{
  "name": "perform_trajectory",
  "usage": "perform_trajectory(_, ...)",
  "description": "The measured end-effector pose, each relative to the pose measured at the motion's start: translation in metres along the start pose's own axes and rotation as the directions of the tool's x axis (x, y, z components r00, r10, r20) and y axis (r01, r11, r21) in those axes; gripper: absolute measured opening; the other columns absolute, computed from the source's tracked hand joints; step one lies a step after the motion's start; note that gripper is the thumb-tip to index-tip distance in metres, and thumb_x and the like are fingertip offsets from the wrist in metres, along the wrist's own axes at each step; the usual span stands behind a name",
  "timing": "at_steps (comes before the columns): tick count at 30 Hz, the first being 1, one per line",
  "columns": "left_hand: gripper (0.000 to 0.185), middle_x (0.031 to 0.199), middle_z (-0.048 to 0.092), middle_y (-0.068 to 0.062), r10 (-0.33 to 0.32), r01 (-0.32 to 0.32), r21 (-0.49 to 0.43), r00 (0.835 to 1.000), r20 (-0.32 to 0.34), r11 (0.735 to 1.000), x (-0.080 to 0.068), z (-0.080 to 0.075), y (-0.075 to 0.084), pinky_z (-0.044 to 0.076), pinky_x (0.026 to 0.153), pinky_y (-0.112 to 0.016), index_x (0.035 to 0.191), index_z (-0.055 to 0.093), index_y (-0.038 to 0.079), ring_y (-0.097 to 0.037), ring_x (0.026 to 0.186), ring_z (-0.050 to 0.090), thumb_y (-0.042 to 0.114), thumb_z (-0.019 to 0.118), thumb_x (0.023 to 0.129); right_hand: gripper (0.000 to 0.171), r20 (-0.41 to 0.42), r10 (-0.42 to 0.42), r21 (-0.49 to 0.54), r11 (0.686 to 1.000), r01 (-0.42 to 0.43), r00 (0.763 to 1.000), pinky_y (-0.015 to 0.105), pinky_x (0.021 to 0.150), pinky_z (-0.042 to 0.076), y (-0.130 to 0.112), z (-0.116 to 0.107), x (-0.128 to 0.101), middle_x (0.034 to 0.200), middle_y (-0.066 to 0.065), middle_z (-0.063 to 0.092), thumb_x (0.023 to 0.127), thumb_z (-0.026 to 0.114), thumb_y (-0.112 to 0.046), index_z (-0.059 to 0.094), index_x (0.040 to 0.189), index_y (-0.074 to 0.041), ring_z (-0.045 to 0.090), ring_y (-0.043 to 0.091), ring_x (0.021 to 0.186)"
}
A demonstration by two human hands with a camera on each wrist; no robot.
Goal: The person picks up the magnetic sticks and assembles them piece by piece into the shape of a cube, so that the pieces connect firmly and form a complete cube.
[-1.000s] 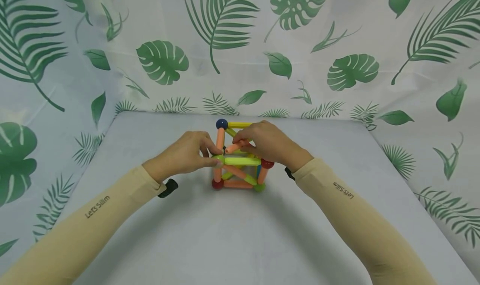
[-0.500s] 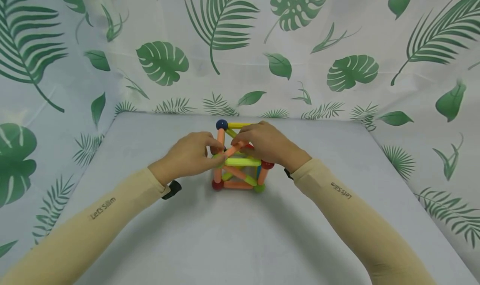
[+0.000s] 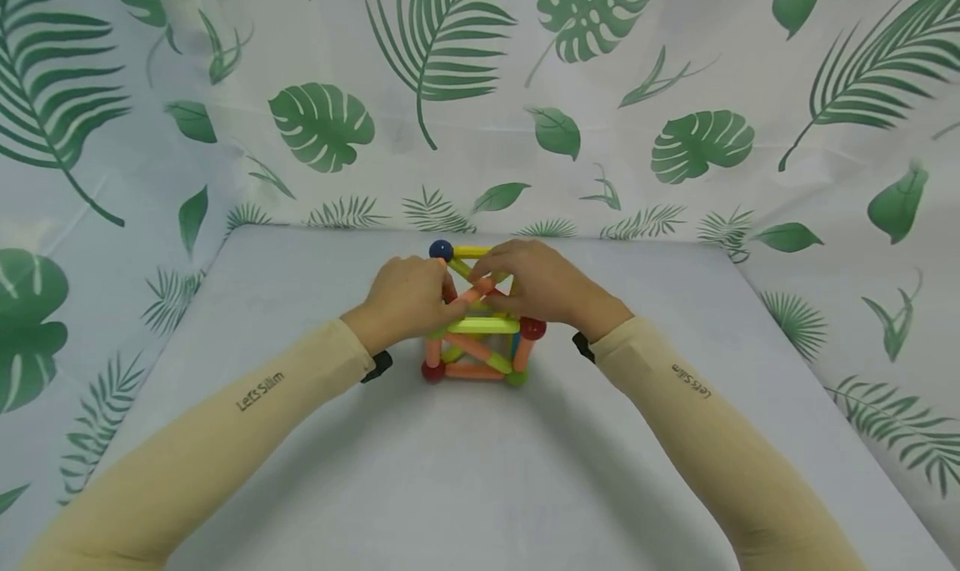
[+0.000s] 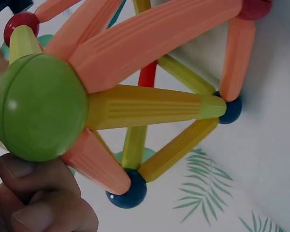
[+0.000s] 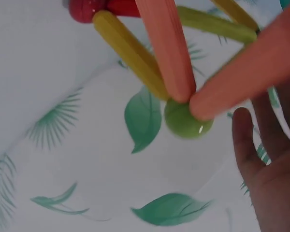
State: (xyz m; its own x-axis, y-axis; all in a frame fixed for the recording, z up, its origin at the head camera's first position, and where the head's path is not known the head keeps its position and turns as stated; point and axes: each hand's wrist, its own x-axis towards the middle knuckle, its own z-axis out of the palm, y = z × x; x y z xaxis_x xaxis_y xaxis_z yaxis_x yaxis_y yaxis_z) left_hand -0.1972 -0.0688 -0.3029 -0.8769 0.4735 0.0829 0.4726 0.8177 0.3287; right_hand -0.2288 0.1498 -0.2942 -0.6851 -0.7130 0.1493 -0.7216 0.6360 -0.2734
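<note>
Both hands close in on the top of the cube-shaped frame [image 3: 476, 317] now. The left hand [image 3: 408, 296] has slid in from the side since a second ago, and its fingers [image 4: 43, 203] curl under the green ball [image 4: 38, 106] at a top corner, pinching it. The right hand [image 3: 536, 288] stays over the top, fingers pinching an orange stick [image 3: 474, 292] that slants between the two hands. I'd say that stick is being seated at the corner. Just below the fingers, ribbed plastic sticks in orange, yellow and lime meet at glossy round balls; a blue ball [image 3: 441, 250] sits just behind the left fingers. The frame stands on the pale grey surface [image 3: 480, 471], ahead of a leaf-print cloth [image 3: 675, 96].
</note>
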Motion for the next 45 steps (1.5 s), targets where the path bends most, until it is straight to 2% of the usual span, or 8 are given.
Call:
perform_trajectory(4, 0.027, 0.064, 0.062, 0.006, -0.03, 0.03, -0.037, 1.0, 0.008, 0.999, -0.002, 0.0, -0.001, 0.045, 0.055, -0.031, 0.086, 0.079, 0.013, -0.017, 0.059, 0.058, 0.037, 0.069, 0.093, 0.035, -0.035, 0.224, 0.166, 0.962, -0.215, 0.974, 0.051, 0.102, 0.045, 0.015, -0.009, -0.007, 0.137, 0.005, 0.059, 0.092, 0.065, -0.013, 0.07, 0.127, -0.013, 0.051, 0.027, 0.127)
perform_trajectory(8, 0.028, 0.064, 0.062, 0.006, -0.033, 0.033, -0.035, 0.999, 0.019, 0.999, -0.004, 0.001, -0.004, 0.045, 0.056, -0.031, 0.091, 0.08, 0.013, -0.017, 0.06, 0.057, 0.038, 0.068, 0.094, 0.038, 0.011, 0.318, 0.281, 0.909, -0.308, 0.948, 0.053, 0.105, 0.043, 0.032, -0.005, -0.009, 0.141, 0.006, 0.056, 0.095, 0.069, -0.019, 0.067, 0.133, -0.014, 0.047, 0.029, 0.132)
perform_trajectory(12, 0.029, 0.062, 0.062, 0.007, -0.027, 0.028, -0.043, 0.999, 0.025, 0.999, -0.005, 0.003, -0.006, 0.044, 0.054, -0.03, 0.093, 0.081, 0.012, -0.016, 0.059, 0.057, 0.038, 0.068, 0.095, 0.044, 0.058, 0.318, 0.326, 0.89, -0.319, 0.946, 0.055, 0.104, 0.043, 0.035, 0.003, -0.007, 0.154, 0.007, 0.043, 0.091, 0.077, -0.03, 0.067, 0.132, -0.017, 0.036, 0.032, 0.141)
perform_trajectory(17, 0.028, 0.063, 0.062, 0.007, -0.03, 0.03, -0.065, 1.0, 0.006, 0.997, -0.004, 0.003, -0.008, 0.044, 0.054, -0.031, 0.093, 0.08, 0.012, -0.016, 0.059, 0.057, 0.036, 0.068, 0.094, 0.037, 0.082, 0.292, 0.295, 0.906, -0.303, 0.953, 0.058, 0.107, 0.038, 0.028, 0.008, 0.002, 0.164, 0.009, 0.024, 0.087, 0.081, -0.029, 0.074, 0.122, -0.018, 0.022, 0.037, 0.147)
perform_trajectory(22, 0.027, 0.063, 0.062, 0.006, -0.023, 0.023, -0.077, 1.0, -0.002, 0.997, -0.004, 0.006, -0.007, 0.044, 0.054, -0.031, 0.094, 0.08, 0.012, -0.016, 0.058, 0.057, 0.036, 0.068, 0.094, 0.029, 0.083, 0.298, 0.258, 0.915, -0.309, 0.951, 0.059, 0.11, 0.033, 0.025, 0.011, 0.005, 0.162, 0.01, 0.028, 0.087, 0.082, -0.029, 0.078, 0.113, -0.017, 0.027, 0.038, 0.145)
perform_trajectory(26, 0.033, 0.069, 0.063, 0.005, 0.008, -0.008, -0.129, 1.0, -0.005, 0.992, -0.008, 0.006, -0.013, 0.044, 0.057, -0.032, 0.108, 0.079, 0.011, -0.015, 0.063, 0.056, 0.039, 0.068, 0.095, 0.027, 0.066, 0.301, 0.252, 0.918, -0.308, 0.951, 0.06, 0.11, 0.033, 0.026, 0.012, 0.003, 0.161, 0.009, 0.03, 0.087, 0.083, -0.029, 0.078, 0.111, -0.018, 0.029, 0.037, 0.144)
perform_trajectory(34, 0.056, 0.078, 0.057, -0.002, 0.113, -0.068, -0.307, 0.985, 0.132, 0.949, -0.029, -0.005, -0.041, 0.04, 0.055, -0.032, 0.135, 0.064, 0.017, -0.018, 0.064, 0.051, 0.038, 0.082, 0.085, 0.027, 0.053, 0.29, 0.274, 0.916, -0.293, 0.955, 0.06, 0.11, 0.032, 0.028, 0.012, 0.002, 0.162, 0.007, 0.029, 0.087, 0.083, -0.027, 0.078, 0.111, -0.018, 0.027, 0.036, 0.145)
perform_trajectory(45, 0.052, 0.079, 0.059, 0.004, 0.153, -0.12, -0.286, 0.983, 0.098, 0.951, -0.034, -0.002, -0.042, 0.044, 0.059, -0.033, 0.134, 0.066, 0.018, -0.019, 0.072, 0.054, 0.035, 0.081, 0.087, 0.022, 0.05, 0.247, 0.199, 0.947, -0.252, 0.968, 0.06, 0.115, 0.023, 0.02, 0.013, 0.008, 0.161, 0.011, 0.029, 0.084, 0.085, -0.021, 0.081, 0.106, -0.017, 0.019, 0.037, 0.148)
